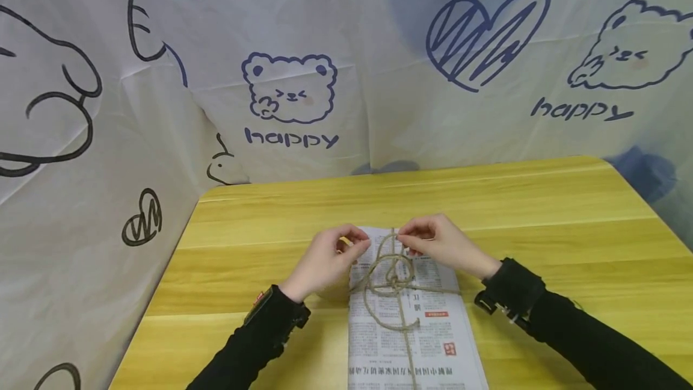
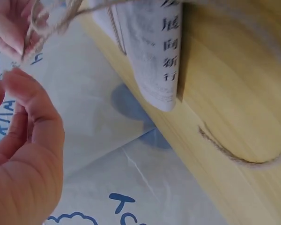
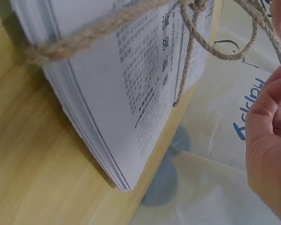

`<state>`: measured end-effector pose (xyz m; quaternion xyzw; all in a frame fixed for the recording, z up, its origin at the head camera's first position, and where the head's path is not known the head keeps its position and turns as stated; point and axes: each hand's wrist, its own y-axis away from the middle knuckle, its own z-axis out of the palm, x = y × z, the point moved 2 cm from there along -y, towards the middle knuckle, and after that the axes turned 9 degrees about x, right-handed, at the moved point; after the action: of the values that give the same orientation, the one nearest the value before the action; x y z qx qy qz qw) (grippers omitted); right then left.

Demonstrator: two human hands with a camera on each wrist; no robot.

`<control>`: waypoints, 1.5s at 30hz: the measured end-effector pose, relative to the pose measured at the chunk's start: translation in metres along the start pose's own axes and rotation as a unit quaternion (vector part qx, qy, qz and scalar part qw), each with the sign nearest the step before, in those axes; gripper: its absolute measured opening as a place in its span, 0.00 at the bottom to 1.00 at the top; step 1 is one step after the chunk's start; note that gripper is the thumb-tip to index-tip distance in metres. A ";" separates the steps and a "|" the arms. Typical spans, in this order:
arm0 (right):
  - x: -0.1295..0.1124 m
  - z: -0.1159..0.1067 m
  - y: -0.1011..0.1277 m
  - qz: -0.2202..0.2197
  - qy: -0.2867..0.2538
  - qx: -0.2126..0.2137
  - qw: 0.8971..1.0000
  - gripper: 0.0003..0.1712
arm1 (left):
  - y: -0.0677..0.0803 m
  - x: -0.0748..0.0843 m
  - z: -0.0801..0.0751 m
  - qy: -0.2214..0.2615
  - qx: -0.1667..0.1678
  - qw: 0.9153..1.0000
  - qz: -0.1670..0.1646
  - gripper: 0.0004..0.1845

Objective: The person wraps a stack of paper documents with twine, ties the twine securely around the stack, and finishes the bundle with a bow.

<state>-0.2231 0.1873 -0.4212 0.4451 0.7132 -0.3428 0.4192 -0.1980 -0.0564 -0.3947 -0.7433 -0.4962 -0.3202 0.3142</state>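
Bare table (image 1: 541,227) is lying open to either side of my hands, giving them room to swing out. Ahead, the cloth backdrop (image 1: 379,107) is closing things off, and on my left it is crowding the table edge, while the newspaper stack (image 1: 411,342) is sitting between my forearms.

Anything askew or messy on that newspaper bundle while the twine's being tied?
Nothing is damaged. The twine lies in slack loops over the newspaper stack, not drawn tight, while the left hand and right hand pinch its ends at the far edge.
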 end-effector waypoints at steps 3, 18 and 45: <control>0.001 0.001 0.000 -0.004 -0.003 0.002 1.000 0.14 | -0.010 0.000 0.000 0.000 -0.018 1.000 -0.007 0.11; 0.000 0.003 -0.003 0.013 0.001 0.014 1.000 0.14 | 0.015 0.000 0.022 -0.108 -0.044 0.989 0.086 0.02; -0.004 -0.008 -0.007 0.004 0.005 -0.034 0.999 0.13 | 0.072 0.033 0.115 0.254 -0.235 0.926 -0.150 0.05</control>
<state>-0.2313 0.1904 -0.4133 0.4351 0.7248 -0.3148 0.4317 -0.1013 0.0291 -0.4484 -0.6070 -0.4160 -0.6487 0.1942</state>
